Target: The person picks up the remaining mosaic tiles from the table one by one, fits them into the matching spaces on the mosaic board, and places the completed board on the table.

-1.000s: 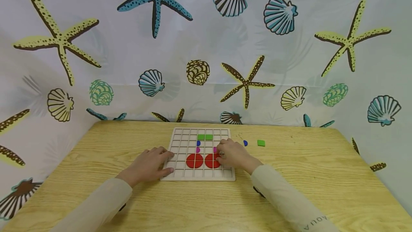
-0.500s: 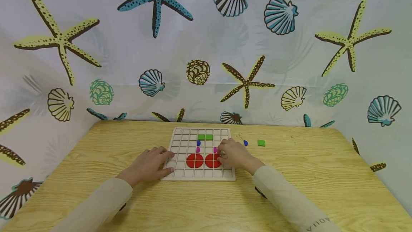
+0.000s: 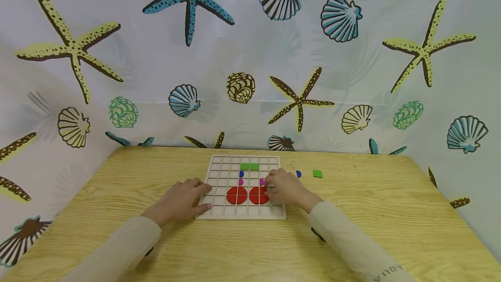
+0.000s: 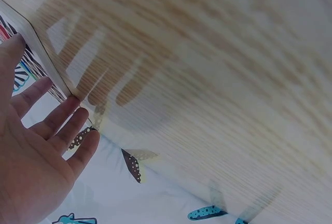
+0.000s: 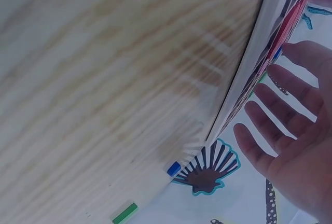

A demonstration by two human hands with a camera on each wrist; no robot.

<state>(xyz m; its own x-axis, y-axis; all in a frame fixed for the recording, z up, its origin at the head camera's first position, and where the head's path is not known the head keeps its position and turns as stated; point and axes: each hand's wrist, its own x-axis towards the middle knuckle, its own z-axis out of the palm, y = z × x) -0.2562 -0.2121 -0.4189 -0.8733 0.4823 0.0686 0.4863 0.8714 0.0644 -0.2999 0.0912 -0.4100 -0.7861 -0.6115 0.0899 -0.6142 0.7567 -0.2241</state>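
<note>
Fingers of your left hand lie spread and relaxed, flat over the left edge of the white grid board, holding nothing; the left wrist view shows the same hand with straight fingers against the board's edge. Your right hand rests on the board's right side, its fingers loosely bent beside the right pink piece and the right red disc. From the head view you cannot tell whether those fingers pinch anything; the right wrist view shows that hand with fingers apart and nothing between them, close to the board's edge.

The board sits on the wooden surface, in the middle, nearer its far edge. Set into its cells are a green bar, a small blue piece below it, a left pink piece under that, and a left red disc just beside the right one.

Off the board, to its right, lie a loose blue piece and a loose green square, near each other but apart; both also show in the right wrist view, blue and green.

Your right sleeve carries small lettering near the cuff, seen upside down; it looks like "AOUA", but it is too small to be sure.
</note>
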